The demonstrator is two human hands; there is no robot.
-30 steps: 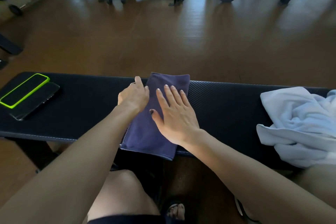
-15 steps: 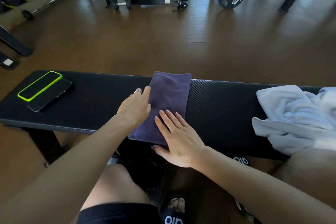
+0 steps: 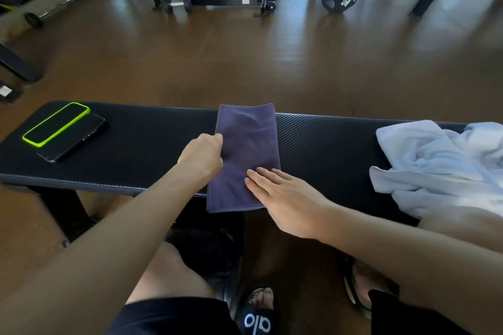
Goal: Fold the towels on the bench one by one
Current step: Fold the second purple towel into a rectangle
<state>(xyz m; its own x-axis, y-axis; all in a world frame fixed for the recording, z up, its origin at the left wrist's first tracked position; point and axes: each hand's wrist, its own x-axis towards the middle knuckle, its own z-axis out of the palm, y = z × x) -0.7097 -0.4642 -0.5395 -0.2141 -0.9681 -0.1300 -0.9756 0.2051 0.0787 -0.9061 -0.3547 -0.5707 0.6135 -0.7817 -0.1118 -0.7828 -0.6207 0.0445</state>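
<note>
I had the purple towel (image 3: 246, 155) lying across the black bench (image 3: 152, 144), already folded into a narrow strip, with its near end hanging just over the front edge. My left hand (image 3: 202, 158) was curled at the towel's left edge about halfway up; the fingers were tucked out of sight, so I could not tell whether they had pinched the cloth or were only resting against it. My right hand (image 3: 285, 198) lay flat and open on the near right corner, fingers spread and holding nothing, just pressing the fabric down.

As I judged it, the step in hand was the next fold of this strip, probably end to end. To do it well I would want to keep the right palm pinning the near end so the layers did not slide, bring one end over squarely so the edges met, then smooth outward from the crease. The overhanging end looked liable to drag the cloth off the bench if I let go too soon.

The crumpled white towels (image 3: 441, 166) sat unfolded at the right end, well apart, and two phones (image 3: 64, 130) lay at the left.
</note>
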